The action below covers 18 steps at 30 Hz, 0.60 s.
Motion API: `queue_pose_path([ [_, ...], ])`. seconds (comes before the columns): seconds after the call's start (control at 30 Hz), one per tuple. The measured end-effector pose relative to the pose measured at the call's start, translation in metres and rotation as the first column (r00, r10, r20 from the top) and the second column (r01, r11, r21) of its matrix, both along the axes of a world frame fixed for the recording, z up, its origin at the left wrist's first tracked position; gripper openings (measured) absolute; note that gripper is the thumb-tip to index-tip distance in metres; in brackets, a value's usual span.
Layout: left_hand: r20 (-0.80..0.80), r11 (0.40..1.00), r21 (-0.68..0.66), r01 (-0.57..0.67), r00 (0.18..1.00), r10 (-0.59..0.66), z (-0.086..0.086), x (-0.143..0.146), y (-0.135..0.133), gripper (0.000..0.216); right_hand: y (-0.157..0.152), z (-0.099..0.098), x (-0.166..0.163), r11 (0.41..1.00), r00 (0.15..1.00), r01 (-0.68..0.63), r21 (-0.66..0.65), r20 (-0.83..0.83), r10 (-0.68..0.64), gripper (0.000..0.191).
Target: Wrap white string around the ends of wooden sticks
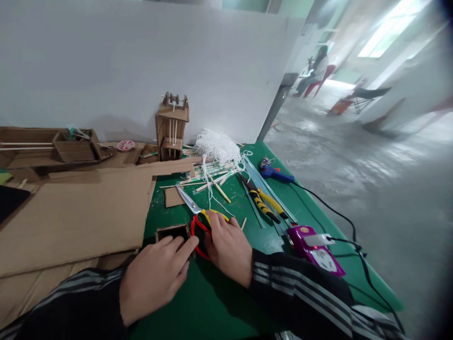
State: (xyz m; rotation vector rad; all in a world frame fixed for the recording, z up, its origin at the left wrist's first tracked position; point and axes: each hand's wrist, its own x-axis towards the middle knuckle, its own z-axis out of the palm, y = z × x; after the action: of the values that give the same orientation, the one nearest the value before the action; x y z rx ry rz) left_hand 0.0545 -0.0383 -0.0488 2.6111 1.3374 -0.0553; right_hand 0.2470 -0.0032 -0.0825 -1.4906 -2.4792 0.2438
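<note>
My right hand point(228, 245) is closed around the handles of a pair of scissors point(193, 203), one loop red and the other yellow. The blades point away to the left, their tips over a small square of cardboard point(173, 196). Beside the scissors stands a small open-topped cardboard box point(172, 230) with a dark inside. My left hand point(157, 274) grips its near side with bent fingers. The left index finger reaches to the red loop. My left thumb and the near wall of the box are mostly hidden.
Cardboard sheets point(88, 212) cover the left side. A cardboard tower point(172, 125), tangled white string point(217, 147) and sticks lie behind. On the right are pliers point(264, 203), a blue glue gun point(278, 174) and a purple power box point(314, 250) with a cord. A person sits farther off.
</note>
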Motion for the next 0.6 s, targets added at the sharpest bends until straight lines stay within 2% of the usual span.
queue_pose_path([
  [0.17,-0.003,1.000,-0.003,-0.003,1.000,0.003,-0.002,0.001,-0.001,0.042,0.000,0.000,0.000,0.999,0.999,-0.020,-0.031,-0.031,0.019,0.042],
  [0.43,-0.005,1.000,0.008,0.012,1.000,-0.012,-0.003,0.000,-0.001,0.043,0.000,-0.010,-0.005,1.000,1.000,0.019,-0.025,-0.005,-0.019,0.036],
  [0.6,-0.019,1.000,-0.006,0.006,1.000,-0.006,-0.002,0.002,-0.001,0.042,0.001,-0.009,-0.007,0.999,1.000,0.020,-0.027,-0.014,-0.021,0.031],
])
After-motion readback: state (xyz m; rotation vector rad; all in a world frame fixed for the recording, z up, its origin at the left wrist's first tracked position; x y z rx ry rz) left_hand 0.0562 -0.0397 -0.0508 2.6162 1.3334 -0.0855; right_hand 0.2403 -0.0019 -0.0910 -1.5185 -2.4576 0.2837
